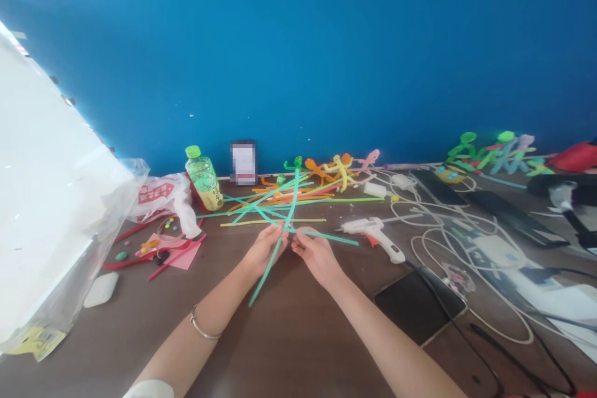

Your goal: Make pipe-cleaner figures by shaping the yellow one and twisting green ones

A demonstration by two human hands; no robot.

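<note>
The left hand [268, 250] is pinching between thumb and fingertips, nearly closed, where a long turquoise pipe cleaner [295, 199] is crossing a second turquoise pipe cleaner [338, 237]. The right hand [318, 255] is pinching just beside it, thumb and forefinger meeting on the second strand, the other fingers curling loosely. The long strand is running from twelve o'clock to seven; the second is pointing toward three.

This piece is looking barely begun: a crossing is showing, and both strands are remaining mostly straight. Whether they are twisting together at the fingertips, I cannot tell; nor whether the long strand's top is joining the green curled piece [297, 163] behind it.

Shaped pieces are already sitting beyond: an orange figure [317, 170] and a yellow figure [342, 171] toward one o'clock, multicoloured figures [506, 152] farther off toward two. Loose pipe cleaners [308, 203] are lying unshaped at twelve, and a glue gun [373, 233] is resting at three.
</note>
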